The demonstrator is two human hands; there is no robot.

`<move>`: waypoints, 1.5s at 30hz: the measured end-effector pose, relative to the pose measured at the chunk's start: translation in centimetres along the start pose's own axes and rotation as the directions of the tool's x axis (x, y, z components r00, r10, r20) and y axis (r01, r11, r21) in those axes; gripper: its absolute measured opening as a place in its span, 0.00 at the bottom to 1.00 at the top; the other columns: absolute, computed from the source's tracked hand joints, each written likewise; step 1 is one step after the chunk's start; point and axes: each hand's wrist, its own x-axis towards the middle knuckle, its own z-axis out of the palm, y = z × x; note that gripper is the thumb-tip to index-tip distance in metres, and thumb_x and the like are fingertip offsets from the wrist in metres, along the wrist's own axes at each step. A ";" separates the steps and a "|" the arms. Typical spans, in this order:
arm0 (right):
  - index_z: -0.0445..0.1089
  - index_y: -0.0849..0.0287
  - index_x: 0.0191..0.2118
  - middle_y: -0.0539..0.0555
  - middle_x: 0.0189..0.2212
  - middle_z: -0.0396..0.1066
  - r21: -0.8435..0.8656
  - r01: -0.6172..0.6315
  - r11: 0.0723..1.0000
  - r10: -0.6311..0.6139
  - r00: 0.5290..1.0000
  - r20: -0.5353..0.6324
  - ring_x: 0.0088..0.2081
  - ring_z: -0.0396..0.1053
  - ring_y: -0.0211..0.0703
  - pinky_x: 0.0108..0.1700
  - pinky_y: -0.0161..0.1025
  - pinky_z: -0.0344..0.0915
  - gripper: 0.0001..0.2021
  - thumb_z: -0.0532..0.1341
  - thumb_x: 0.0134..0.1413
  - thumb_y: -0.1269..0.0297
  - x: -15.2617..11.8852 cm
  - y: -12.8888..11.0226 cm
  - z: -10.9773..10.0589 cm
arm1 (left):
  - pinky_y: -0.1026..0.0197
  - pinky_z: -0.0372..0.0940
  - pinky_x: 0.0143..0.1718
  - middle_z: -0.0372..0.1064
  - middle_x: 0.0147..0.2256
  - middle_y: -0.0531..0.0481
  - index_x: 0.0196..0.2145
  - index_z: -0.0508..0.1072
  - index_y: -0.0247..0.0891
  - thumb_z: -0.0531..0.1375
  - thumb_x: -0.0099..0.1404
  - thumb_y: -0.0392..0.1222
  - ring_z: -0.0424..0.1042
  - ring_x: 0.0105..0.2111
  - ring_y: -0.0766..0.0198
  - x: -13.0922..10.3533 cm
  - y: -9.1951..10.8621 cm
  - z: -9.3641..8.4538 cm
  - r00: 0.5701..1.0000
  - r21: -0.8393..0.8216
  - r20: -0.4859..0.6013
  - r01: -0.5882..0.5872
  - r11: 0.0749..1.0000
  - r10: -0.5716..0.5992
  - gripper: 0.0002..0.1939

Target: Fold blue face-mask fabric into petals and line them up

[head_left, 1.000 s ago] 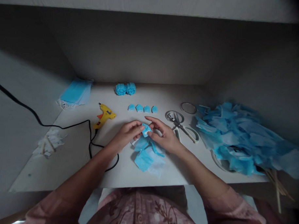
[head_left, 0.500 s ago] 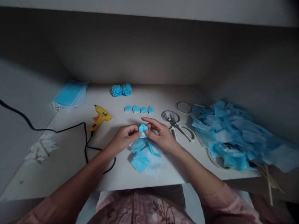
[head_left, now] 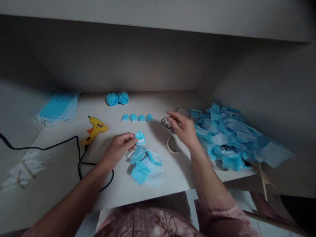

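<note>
My left hand (head_left: 123,145) pinches a small folded piece of blue fabric (head_left: 140,138), with a white strip along its lower part. Below it, loose blue and white fabric pieces (head_left: 142,171) lie on the table. My right hand (head_left: 182,128) is over the scissors and a small round dish (head_left: 166,123); its thumb and index finger come close together, and whatever may be between them is too small to make out. One scissor handle (head_left: 173,144) shows left of my right wrist. Several folded blue pieces (head_left: 133,117) form a row behind my hands.
Two blue rolled flowers (head_left: 117,98) stand at the back. A yellow glue gun (head_left: 95,130) with a black cord (head_left: 79,157) and blue masks (head_left: 58,104) are at left. White scraps (head_left: 26,169) lie front left. At right are a large blue fabric heap (head_left: 230,135) and wooden sticks (head_left: 262,179).
My right hand has let go of the folded blue piece and moved right, over the scissors and dish. My left hand still holds the piece. The view has shifted to the right.
</note>
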 end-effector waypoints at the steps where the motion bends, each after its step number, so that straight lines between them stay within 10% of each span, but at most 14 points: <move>1: 0.73 0.61 0.50 0.56 0.37 0.77 -0.100 -0.016 0.995 0.014 1.000 -0.025 0.34 0.73 0.43 0.37 0.37 0.64 0.16 0.57 0.60 0.63 0.4 0.9 -0.9 | 0.66 0.57 0.27 0.65 0.21 0.54 0.25 0.71 0.35 0.61 0.57 0.47 0.62 0.24 0.68 0.0 0.0 0.0 1.000 -0.003 0.000 0.002 1.000 -0.002 0.12; 17: 0.75 0.57 0.36 0.53 0.34 0.78 -0.500 0.016 0.866 0.142 0.950 0.277 0.33 0.72 0.43 0.32 0.34 0.57 0.06 0.61 0.54 0.67 0.3 2.3 -1.3 | 0.66 0.57 0.27 0.65 0.21 0.54 0.26 0.72 0.36 0.61 0.58 0.47 0.61 0.24 0.69 0.1 -0.2 -0.1 1.000 -0.011 -0.011 -0.016 1.000 0.016 0.11; 45: 0.73 0.63 0.44 0.61 0.34 0.78 -0.615 -0.248 0.748 0.350 0.935 0.048 0.35 0.74 0.46 0.33 0.35 0.58 0.15 0.50 0.62 0.67 0.9 2.9 -0.3 | 0.65 0.58 0.27 0.66 0.21 0.53 0.24 0.71 0.36 0.61 0.58 0.48 0.62 0.23 0.68 -0.1 0.2 0.0 1.000 0.013 0.013 0.002 1.000 -0.003 0.13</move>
